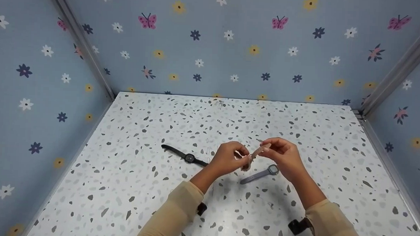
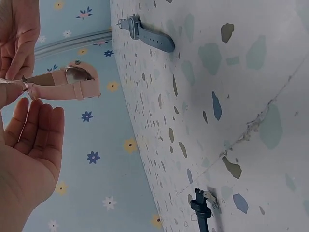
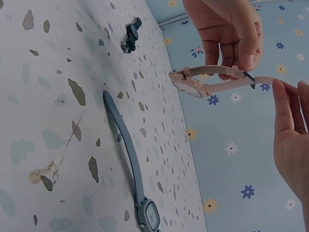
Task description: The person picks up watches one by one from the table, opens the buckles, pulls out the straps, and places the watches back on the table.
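Note:
Both hands hold a pink wristwatch [image 1: 257, 154] above the table. Its strap is bent into a loop, with the dial [image 3: 188, 89] hanging at the far end in the right wrist view. The left hand [image 1: 229, 157] pinches the strap close to the buckle [image 3: 249, 79]. Past the buckle runs the strap's free end [image 3: 270, 79], which the right hand [image 1: 284, 156] pinches between thumb and fingers. Below the hands a grey-blue watch [image 1: 258, 175] lies on the table. A black watch [image 1: 185, 156] lies left of them, one end hidden behind the left hand.
The speckled white table [image 1: 154, 119] is bounded by blue flowered panels [image 1: 212, 44] at the back and both sides. Grey metal posts [image 1: 81, 40] stand at the corners. Dark wrist-worn devices [image 1: 298, 226] sit at the beige sleeves [image 1: 179, 207].

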The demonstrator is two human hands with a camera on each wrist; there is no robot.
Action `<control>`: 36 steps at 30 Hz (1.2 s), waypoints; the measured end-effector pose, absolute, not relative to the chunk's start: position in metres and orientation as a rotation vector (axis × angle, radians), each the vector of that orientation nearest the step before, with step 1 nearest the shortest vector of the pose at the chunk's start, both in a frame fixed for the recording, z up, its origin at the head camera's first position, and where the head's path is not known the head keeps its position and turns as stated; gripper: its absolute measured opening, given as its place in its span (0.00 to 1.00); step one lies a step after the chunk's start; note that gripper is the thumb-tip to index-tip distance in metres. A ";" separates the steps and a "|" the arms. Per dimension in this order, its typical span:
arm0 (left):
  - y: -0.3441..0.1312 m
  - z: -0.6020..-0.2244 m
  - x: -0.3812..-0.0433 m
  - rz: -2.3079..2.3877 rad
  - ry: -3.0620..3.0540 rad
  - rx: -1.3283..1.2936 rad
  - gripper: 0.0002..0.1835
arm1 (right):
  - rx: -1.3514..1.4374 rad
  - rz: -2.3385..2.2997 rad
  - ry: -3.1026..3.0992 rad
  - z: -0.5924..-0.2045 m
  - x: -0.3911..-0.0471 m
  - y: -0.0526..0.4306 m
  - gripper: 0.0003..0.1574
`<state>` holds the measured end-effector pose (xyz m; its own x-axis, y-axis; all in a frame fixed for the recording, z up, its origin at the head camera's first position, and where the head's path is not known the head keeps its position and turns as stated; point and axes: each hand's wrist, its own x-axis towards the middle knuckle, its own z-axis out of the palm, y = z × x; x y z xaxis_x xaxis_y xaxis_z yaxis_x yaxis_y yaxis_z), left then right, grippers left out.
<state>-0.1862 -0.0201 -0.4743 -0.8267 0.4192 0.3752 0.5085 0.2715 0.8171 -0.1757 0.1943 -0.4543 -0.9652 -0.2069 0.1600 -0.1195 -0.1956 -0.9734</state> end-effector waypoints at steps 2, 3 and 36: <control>-0.019 -0.474 -0.186 -1.614 -2.419 -0.907 0.03 | -0.402 -2.359 1.943 -0.454 -0.176 0.194 0.16; -0.019 -0.474 -0.186 -1.614 -2.413 -0.913 0.03 | -0.404 -2.362 1.939 -0.454 -0.176 0.193 0.16; -0.022 -0.488 -0.177 -1.644 -2.447 -0.843 0.09 | -0.407 -2.422 1.898 -0.454 -0.175 0.198 0.16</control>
<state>-0.1771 -0.0224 -0.4879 -0.8462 0.3977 0.3546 0.4786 0.2747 0.8339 -0.1753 0.1984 -0.4539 -0.9650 -0.1896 0.1813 -0.1308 -0.2516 -0.9590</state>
